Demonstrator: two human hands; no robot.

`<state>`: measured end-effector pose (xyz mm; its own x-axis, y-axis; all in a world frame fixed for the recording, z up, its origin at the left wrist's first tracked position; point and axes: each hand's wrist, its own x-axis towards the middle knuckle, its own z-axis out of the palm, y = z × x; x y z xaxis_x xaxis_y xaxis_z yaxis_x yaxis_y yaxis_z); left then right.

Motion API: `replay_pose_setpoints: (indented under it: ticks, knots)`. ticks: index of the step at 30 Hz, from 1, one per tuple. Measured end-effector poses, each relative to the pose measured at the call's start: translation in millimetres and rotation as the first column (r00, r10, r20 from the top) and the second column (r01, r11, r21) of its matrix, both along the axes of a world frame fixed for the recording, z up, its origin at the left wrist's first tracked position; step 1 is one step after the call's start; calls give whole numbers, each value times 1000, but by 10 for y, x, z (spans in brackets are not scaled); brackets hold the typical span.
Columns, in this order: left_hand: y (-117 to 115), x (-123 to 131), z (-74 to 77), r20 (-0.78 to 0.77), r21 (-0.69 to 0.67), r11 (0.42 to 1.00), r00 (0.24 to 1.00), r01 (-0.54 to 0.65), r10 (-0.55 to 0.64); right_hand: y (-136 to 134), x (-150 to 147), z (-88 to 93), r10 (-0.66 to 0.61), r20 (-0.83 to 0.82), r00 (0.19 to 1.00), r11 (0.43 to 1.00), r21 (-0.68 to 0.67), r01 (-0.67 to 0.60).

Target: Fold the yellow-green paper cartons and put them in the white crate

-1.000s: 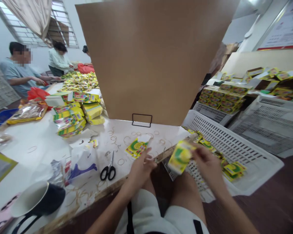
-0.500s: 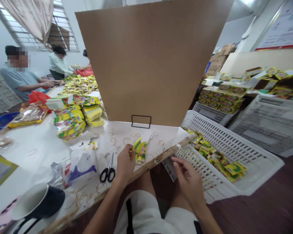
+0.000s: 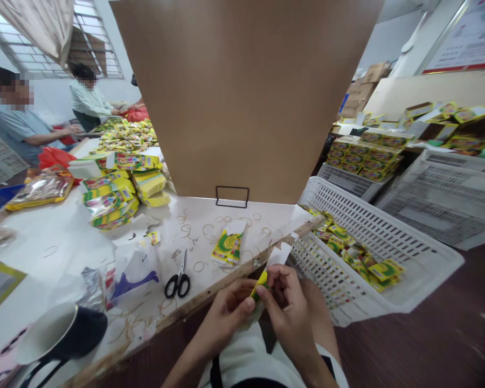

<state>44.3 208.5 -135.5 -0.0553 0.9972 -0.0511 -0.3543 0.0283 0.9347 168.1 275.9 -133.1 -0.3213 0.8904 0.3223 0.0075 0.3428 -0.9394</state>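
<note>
At 6 o'clock, left hand [image 3: 226, 315] and right hand [image 3: 293, 310] pinch a packet [image 3: 275, 257]: likely light, floppy, best held by its edges.

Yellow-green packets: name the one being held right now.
The held packet, pinched between the left hand and the right hand at the table edge. The lone packet lies flat on the table; others sit in the white crate.

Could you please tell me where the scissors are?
In the head view, the scissors lie near the front table edge, left of the left hand, between a white bag and a yellow-green packet.
</note>
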Motion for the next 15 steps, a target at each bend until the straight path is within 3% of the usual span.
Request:
replay_pose_setpoints:
  ticks: [4,8,11,13,15]
  knots:
    - [15,91,-37,240,-46,995,968,87,-73,-78,-22,-24,57,-45,997,998,-22,-58]
    - [51,140,-145,323,-88,995,944,-47,73,-95,31,-125,-93,-10,996,996,4,93]
    - [68,133,-243,238,-91,984,956,-156,173,-78,95,-218,-53,68,996,997,-44,56]
    - [65,125,-282,75,-71,980,979,-184,189,-65,138,-271,42,98,994,993,-116,-30]
    - [48,122,-286,-148,-20,976,966,-217,211,-50,183,-307,34,123,992,988,-154,-14]
